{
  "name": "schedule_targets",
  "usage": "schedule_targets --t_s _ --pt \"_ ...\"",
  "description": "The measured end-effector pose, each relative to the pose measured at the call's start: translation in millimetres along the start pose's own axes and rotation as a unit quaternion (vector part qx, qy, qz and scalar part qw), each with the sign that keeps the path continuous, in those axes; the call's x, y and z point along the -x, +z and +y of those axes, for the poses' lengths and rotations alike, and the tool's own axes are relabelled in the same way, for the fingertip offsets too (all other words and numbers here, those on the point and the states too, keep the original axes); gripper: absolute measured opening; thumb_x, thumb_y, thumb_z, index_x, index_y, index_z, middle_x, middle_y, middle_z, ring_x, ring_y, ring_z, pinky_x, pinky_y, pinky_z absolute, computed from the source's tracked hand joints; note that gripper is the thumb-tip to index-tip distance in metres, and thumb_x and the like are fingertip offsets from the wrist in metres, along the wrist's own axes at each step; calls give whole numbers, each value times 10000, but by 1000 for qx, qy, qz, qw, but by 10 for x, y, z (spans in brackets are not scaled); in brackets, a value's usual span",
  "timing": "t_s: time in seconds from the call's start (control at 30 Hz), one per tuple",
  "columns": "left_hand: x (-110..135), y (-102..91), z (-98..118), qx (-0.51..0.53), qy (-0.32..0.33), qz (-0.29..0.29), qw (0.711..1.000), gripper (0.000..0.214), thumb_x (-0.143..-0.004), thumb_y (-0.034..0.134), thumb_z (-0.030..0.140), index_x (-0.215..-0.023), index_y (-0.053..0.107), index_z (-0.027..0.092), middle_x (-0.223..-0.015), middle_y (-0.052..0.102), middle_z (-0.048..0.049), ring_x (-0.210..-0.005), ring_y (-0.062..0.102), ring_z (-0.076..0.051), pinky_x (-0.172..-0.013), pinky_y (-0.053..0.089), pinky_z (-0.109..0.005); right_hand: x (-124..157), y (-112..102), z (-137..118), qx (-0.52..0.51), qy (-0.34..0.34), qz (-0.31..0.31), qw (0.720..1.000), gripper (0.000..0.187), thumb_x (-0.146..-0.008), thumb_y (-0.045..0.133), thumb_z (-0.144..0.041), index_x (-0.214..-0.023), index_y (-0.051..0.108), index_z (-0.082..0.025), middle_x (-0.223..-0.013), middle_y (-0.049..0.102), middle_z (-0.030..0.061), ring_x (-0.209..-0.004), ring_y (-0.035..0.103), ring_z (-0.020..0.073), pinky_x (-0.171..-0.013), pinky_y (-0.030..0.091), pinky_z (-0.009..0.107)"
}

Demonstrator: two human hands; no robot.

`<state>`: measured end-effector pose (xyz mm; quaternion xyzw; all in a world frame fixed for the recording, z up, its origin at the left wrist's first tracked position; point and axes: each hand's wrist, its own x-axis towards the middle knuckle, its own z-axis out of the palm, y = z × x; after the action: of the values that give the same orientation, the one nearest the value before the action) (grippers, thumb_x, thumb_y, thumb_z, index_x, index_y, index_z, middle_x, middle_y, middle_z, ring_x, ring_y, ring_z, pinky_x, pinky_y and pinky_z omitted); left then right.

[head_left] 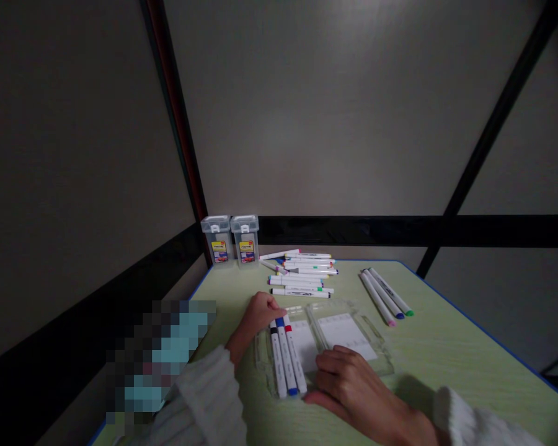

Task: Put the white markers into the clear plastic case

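In the head view, we see our left hand reaching over a clear plastic case that lies open on the pale green table, its fingertips at the far ends of three white markers. These markers lie side by side, lengthwise, over the left half of the case: a black-banded marker outermost, a blue-banded marker in the middle and a red-banded marker nearest the right hand. We see the left thumb and fingers drawn close together by the red-banded marker's tip, but we cannot tell whether they pinch it. The right hand lies over the near edge of the case with its fingers curled and its thumb stretched toward the near end of that marker; we cannot tell whether it grips anything. White paper inserts show in both halves of the case. Beyond it we find a loose group of white markers, and to the right three thick markers with pink, blue and green ends. At the far left corner, two clear lidded boxes with yellow-and-blue labels stand upright, side by side. Light ribbed sleeves cover both our forearms.
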<state>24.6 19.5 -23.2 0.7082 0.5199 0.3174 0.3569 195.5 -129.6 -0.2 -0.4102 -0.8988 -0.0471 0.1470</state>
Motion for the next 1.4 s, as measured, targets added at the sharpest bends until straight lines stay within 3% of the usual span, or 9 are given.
schedule_targets --t_s 0.2,0.33,0.53,0.6,0.83,1.03,1.13,1.4 --pt "-14 31 32 25 15 27 999 230 -539 622 289 -446 481 132 -413 410 61 -462 390 -73 -461 271 -197 -2 7 12 -6 0 0 1000 281 -793 549 -392 -612 551 -177 -637 568 -24 -606 520 139 -592 307 279" --pt "-69 32 33 24 39 106 993 271 -614 550 305 -437 414 150 -420 360 62 -453 345 -68 -464 252 -202 -4 10 12 -10 -2 2 1000 270 -807 535 -380 -625 548 -181 -646 572 -26 -623 523 141 -603 305 281" --pt "-128 4 -15 13 72 172 982 113 -623 528 211 -549 478 142 -556 478 25 -560 444 -96 -565 359 -215 -4 -3 -3 -21 -2 -1 1000 271 -818 522 -372 -629 538 -178 -652 578 -20 -622 520 141 -606 307 279" --pt "-139 12 -33 15 65 173 983 40 -607 524 161 -634 519 132 -602 498 17 -578 460 -98 -581 381 -218 -4 -11 -9 -24 -3 -1 1000 270 -825 512 -372 -638 539 -178 -657 578 -18 -623 518 142 -605 306 280" --pt "-154 53 -101 -31 58 131 989 320 -622 501 123 -930 589 111 -751 490 -5 -631 470 -94 -654 416 -231 0 -7 -6 -25 -2 -2 1000 261 -826 512 -370 -648 537 -181 -661 576 -18 -636 518 144 -603 299 281" --pt "-166 48 -137 -93 66 85 990 410 -636 503 162 -1034 586 112 -741 467 -1 -657 455 -106 -711 411 -245 -2 -4 -2 -24 1 -7 1000 246 -831 509 -356 -659 535 -182 -675 578 -18 -650 520 145 -609 297 281" --pt "-173 38 -124 -93 64 81 990 398 -616 510 143 -1002 604 109 -708 461 6 -650 453 -104 -691 408 -236 -10 -20 -6 -28 0 -15 999 243 -836 502 -354 -665 535 -184 -676 580 -21 -651 521 143 -612 300 280" --pt "-147 16 -29 -58 49 77 994 128 -581 548 79 -667 637 114 -636 481 14 -590 451 -82 -625 410 -209 -2 -45 -18 -31 2 -29 999 245 -851 477 -344 -678 542 -183 -686 584 -12 -665 528 148 -624 309 280"
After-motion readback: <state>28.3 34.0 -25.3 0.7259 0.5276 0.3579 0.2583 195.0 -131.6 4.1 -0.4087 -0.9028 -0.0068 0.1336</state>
